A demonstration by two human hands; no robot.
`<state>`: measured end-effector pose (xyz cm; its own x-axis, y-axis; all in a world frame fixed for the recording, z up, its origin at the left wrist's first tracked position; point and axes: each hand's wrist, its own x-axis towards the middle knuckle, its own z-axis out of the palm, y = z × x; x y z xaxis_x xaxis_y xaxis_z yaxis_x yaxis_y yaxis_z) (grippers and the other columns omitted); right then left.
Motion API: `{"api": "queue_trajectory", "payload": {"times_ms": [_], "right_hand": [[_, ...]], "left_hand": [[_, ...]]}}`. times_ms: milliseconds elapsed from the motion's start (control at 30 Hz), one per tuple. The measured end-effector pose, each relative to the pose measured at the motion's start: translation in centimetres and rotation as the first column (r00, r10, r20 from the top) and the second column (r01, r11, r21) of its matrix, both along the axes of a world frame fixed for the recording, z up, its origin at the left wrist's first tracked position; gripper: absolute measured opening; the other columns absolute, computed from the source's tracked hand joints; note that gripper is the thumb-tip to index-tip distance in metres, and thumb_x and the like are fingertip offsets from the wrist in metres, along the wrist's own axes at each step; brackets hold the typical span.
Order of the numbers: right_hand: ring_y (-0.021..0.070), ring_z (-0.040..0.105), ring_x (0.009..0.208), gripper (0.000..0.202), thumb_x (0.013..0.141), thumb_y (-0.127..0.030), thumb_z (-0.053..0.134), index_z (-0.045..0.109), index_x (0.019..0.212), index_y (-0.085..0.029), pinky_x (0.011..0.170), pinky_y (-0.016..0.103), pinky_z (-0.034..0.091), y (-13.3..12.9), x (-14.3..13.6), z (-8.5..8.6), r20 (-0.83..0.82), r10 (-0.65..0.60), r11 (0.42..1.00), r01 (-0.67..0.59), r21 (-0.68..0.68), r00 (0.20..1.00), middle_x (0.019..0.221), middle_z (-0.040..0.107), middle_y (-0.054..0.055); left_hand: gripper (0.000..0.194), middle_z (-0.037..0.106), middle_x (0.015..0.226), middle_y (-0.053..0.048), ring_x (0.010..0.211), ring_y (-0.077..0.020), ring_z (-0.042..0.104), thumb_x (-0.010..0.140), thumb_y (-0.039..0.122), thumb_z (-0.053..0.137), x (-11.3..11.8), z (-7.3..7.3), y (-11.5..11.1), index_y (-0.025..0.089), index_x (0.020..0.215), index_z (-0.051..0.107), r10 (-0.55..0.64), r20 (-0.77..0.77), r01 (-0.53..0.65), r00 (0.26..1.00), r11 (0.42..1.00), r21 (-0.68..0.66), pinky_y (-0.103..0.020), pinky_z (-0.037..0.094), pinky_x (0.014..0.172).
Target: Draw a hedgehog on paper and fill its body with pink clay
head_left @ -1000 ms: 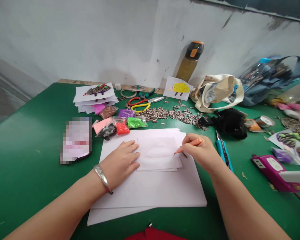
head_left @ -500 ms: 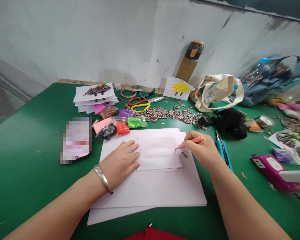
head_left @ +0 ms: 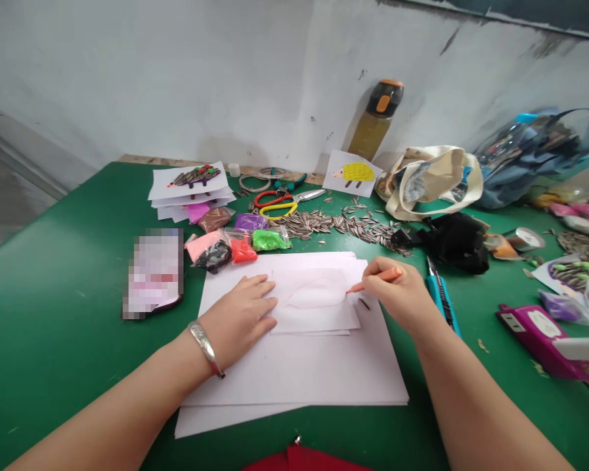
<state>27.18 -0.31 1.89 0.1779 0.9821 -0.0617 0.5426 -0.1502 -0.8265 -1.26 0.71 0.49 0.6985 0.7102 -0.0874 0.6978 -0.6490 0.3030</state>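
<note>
My left hand (head_left: 243,317) lies flat with fingers spread, pressing on the left edge of a small white sheet (head_left: 319,319). A faint pinkish rounded outline is drawn on that sheet. My right hand (head_left: 397,291) pinches an orange marker pen (head_left: 380,278), its tip touching the right end of the outline. Beneath is a stack of larger white paper (head_left: 299,379). A short dark mark or sliver lies right of the small sheet. A teal utility knife (head_left: 442,301) with its blade out rests beside my right hand.
Behind the paper are bagged coloured clay (head_left: 269,240), sunflower seeds (head_left: 311,224), scissors (head_left: 279,208) and a hedgehog drawing (head_left: 352,173) leaning at the wall. A phone (head_left: 154,275) lies left, seed-covered cards (head_left: 186,180) back left. Bags, a bottle (head_left: 375,121) and a magenta device (head_left: 540,327) stand right.
The whole view has shifted slightly. My left hand stays on the sheet, and the pen tip remains at nearly the same spot at the outline's right end.
</note>
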Motion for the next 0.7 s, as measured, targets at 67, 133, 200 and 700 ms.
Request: {"api": "queue_trajectory", "payload": {"times_ms": [67,133,200,700], "right_hand": [[0.0218,0.070,0.073,0.016,0.068,-0.018,0.053,0.050,0.053,-0.021,0.051,0.023,0.037,-0.2,-0.4,0.4,0.033,-0.025,0.999,0.024,0.046,0.999,0.054,0.056,-0.003],[0.0219,0.070,0.075,0.012,0.072,-0.019,0.056,0.057,0.060,-0.021,0.052,0.023,0.039,-0.7,-0.9,0.6,0.039,-0.071,0.989,0.065,0.136,0.997,0.053,0.054,-0.004],[0.0215,0.070,0.076,0.008,0.077,-0.024,0.059,0.066,0.081,-0.021,0.055,0.024,0.044,-1.2,-1.5,0.6,-0.039,-0.060,0.975,0.067,0.210,0.997,0.056,0.057,-0.004],[0.0111,0.060,0.064,0.008,0.083,-0.022,0.054,0.059,0.077,-0.021,0.056,0.021,0.044,-2.9,-6.7,-1.3,-0.066,0.344,0.926,-0.327,0.187,0.937,0.072,0.065,-0.002]], "left_hand": [[0.021,0.057,0.132,-0.014,0.130,-0.0339,0.043,0.089,0.022,0.055,0.0,0.0,0.0,0.014,0.102,0.069,0.000,0.006,0.000,1.000,1.000,0.003,-0.055,0.035,0.109],[0.019,0.059,0.129,-0.014,0.129,-0.0331,0.045,0.089,0.022,0.055,0.0,0.0,0.0,0.014,0.100,0.069,-0.001,0.027,0.001,1.000,1.000,0.014,-0.054,0.036,0.108],[0.018,0.060,0.126,-0.014,0.127,-0.0325,0.047,0.089,0.022,0.055,0.0,-0.1,0.0,0.015,0.097,0.070,-0.006,0.050,0.004,0.999,1.000,0.027,-0.054,0.037,0.107],[0.019,0.061,0.123,-0.013,0.125,-0.0321,0.046,0.090,0.024,0.053,0.1,-0.3,-0.2,0.015,0.100,0.067,-0.004,0.091,-0.002,0.996,0.998,0.066,-0.053,0.038,0.105]]}}
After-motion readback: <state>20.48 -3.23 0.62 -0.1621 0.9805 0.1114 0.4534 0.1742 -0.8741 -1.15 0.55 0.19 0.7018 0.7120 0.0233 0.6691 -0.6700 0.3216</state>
